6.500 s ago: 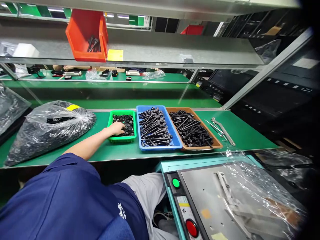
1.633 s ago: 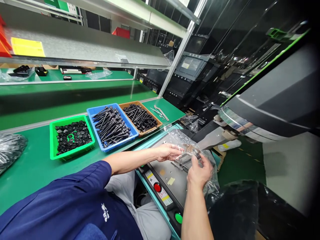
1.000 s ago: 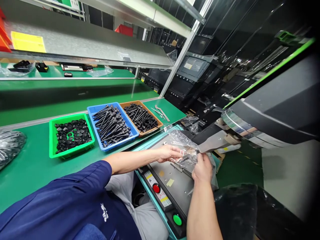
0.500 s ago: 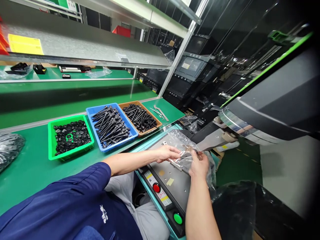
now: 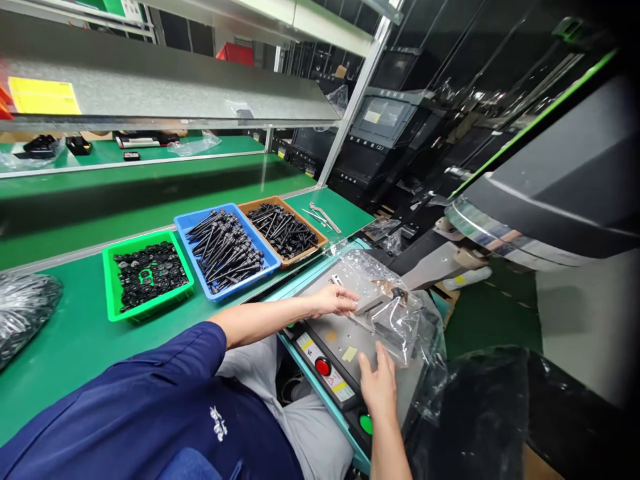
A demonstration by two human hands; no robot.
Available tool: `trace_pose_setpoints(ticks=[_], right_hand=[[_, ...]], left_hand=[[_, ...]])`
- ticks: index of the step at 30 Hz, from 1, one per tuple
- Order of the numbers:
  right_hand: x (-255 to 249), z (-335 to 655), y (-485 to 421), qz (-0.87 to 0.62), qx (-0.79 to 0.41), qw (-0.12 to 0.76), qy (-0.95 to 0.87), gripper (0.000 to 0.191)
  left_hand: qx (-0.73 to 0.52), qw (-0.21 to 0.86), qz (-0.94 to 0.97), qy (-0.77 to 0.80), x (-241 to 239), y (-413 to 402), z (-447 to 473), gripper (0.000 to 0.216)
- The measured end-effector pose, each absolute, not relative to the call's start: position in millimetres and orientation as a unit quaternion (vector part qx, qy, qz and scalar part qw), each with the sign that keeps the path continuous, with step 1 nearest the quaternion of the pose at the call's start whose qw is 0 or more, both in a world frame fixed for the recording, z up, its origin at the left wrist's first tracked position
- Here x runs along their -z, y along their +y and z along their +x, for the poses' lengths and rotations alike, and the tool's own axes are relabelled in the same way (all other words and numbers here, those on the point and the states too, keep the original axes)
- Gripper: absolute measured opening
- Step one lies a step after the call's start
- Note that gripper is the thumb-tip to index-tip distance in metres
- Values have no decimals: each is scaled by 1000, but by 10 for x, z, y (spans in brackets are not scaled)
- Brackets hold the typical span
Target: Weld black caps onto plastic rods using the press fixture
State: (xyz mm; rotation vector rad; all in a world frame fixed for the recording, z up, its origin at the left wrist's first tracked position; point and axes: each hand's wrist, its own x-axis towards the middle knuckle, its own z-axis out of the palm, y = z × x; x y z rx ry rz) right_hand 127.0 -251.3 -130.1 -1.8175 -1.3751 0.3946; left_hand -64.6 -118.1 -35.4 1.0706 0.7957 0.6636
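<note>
A clear plastic bag (image 5: pixel 417 319) lies loosely over the fixture on the machine's grey metal plate (image 5: pixel 320 320). Beside the bag's left edge is my left hand (image 5: pixel 336 300), its fingers stretched out over the metal block; whether they touch the plastic I cannot tell. My right hand (image 5: pixel 379 385) hovers over the plate's front part, fingers apart and nothing in them. Just below it sits a green push button (image 5: pixel 367 423), partly covered by the hand. A red push button (image 5: pixel 323 365) is on the same front panel. Some small dark part (image 5: pixel 399 293) shows through the plastic.
Green (image 5: pixel 147 308), blue (image 5: pixel 240 288) and brown (image 5: pixel 320 248) trays of black parts stand on the green bench. Behind them lie metal tools (image 5: pixel 323 219). The machine's large grey head (image 5: pixel 555 187) overhangs at right. A filled plastic bag (image 5: pixel 25 313) lies at far left.
My right hand has let go of the plastic bag and moved down and left toward the green button. The bag now rests over the fixture. My left hand stays nearly in place.
</note>
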Motion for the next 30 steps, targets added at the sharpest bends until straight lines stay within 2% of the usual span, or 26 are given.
trace_pose_setpoints(ticks=[4,7,9,11,14,18,26,30], right_hand=[[1405,1239,-3057,-734,-89,390,-549,76],[1398,1233,-3410,-756,-27,379,-533,75],[1402,1227,-3594,-783,-2,360,-507,82],[1435,1214,-3722,-806,-17,348,-479,98],[1524,1202,-3808,-820,-77,350,-445,117],[1625,1243,-3827,-836,-104,341,-416,120],[1641,1263,-3838,-848,-113,340,-391,116],[1680,1310,-3847,-845,-142,336,-391,123]], left_hand=[[-293,703,511,400,499,-1193,-766,38],[-321,626,561,436,655,-1262,-1035,47],[-351,535,606,472,771,-1352,-1292,48],[-362,420,656,511,896,-1467,-1561,47],[-310,323,712,541,1104,-1626,-1872,58],[-237,361,727,534,1336,-1699,-2013,77],[-245,370,719,535,1421,-1622,-1999,78],[-236,389,721,522,1380,-1644,-2029,83]])
